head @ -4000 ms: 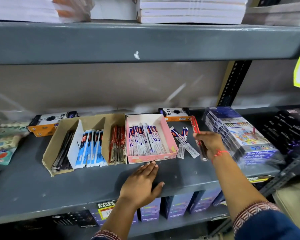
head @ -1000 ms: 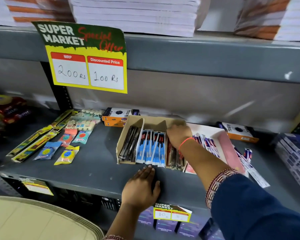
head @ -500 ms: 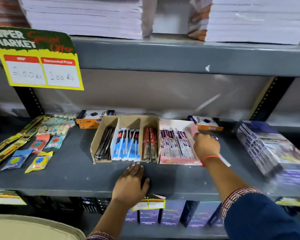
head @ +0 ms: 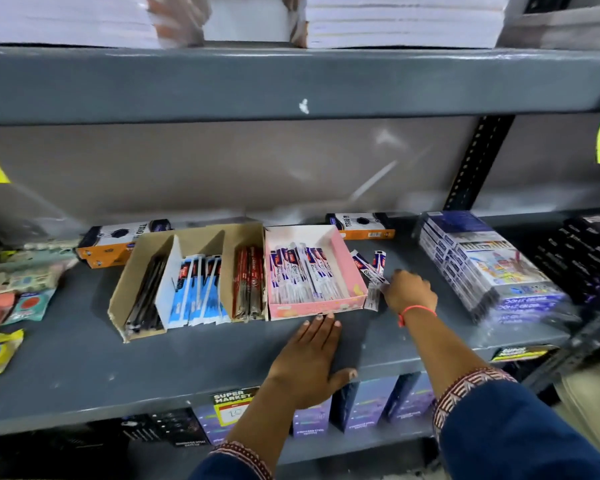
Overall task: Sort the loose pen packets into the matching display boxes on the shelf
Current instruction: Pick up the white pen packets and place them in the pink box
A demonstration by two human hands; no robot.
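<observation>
Two loose packets (head: 374,271) partly hidden by right hand (head: 407,292); grip unclear.

paper stacks (head: 402,22) top shelf | colour-pen packs (head: 482,268) rt | orange/blk box (head: 361,225) behind | sachets (head: 0,351) lft

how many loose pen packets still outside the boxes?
3 visible, all right of the pink box: one by its wall, one behind the right hand, one at its fingertips. More may be hidden.
</observation>
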